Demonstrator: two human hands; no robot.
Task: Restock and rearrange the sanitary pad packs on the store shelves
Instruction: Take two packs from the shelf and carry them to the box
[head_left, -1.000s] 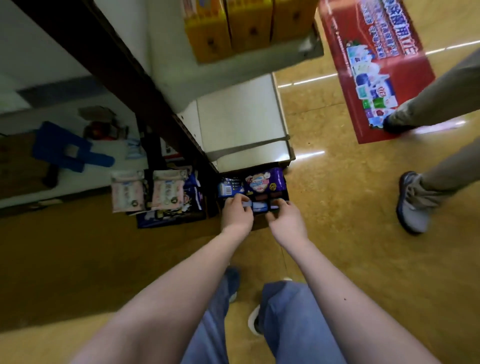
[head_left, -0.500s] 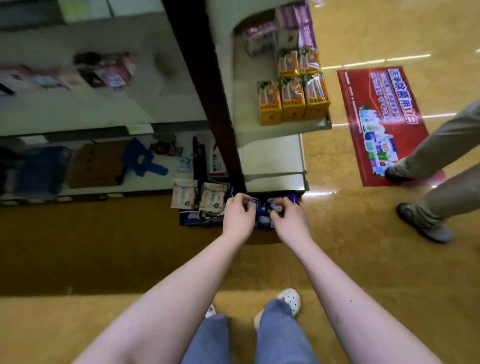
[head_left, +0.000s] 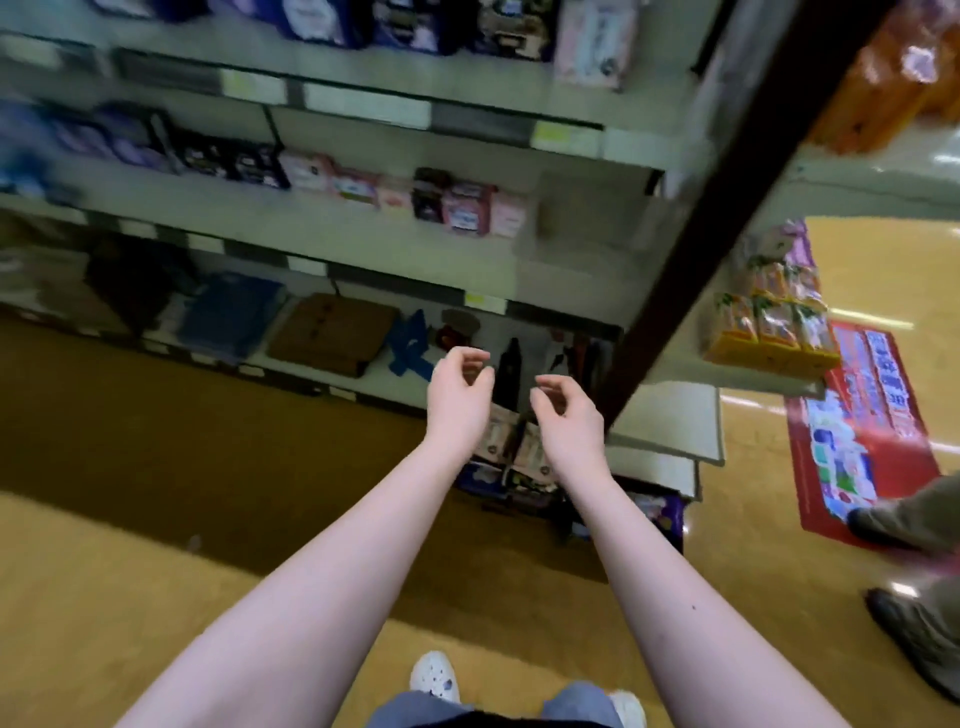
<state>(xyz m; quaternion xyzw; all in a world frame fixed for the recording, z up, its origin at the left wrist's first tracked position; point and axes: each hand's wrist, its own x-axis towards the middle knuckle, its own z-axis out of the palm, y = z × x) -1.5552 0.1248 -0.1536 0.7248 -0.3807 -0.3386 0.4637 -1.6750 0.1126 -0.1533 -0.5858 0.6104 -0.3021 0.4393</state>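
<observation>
My left hand (head_left: 460, 397) and my right hand (head_left: 569, 421) hang in the air in front of the shelf unit, fingers loosely curled, holding nothing. Below them, on the floor, stand boxes with pink pad packs (head_left: 501, 441) and blue and purple pad packs (head_left: 660, 512). Pink and dark pad packs (head_left: 462, 205) stand in a row on a middle shelf (head_left: 311, 228). More blurred packs fill the shelf above.
A dark upright post (head_left: 691, 254) divides the shelf unit from an end shelf with orange packs (head_left: 769, 332). A red floor sticker (head_left: 857, 431) lies at the right. Another person's shoes and trouser legs (head_left: 914, 525) are at the right edge. A brown carton (head_left: 332, 332) lies on the bottom shelf.
Both hands have let go of the blue pack in the floor box and risen. The view has tilted up from the floor to the shelves.
</observation>
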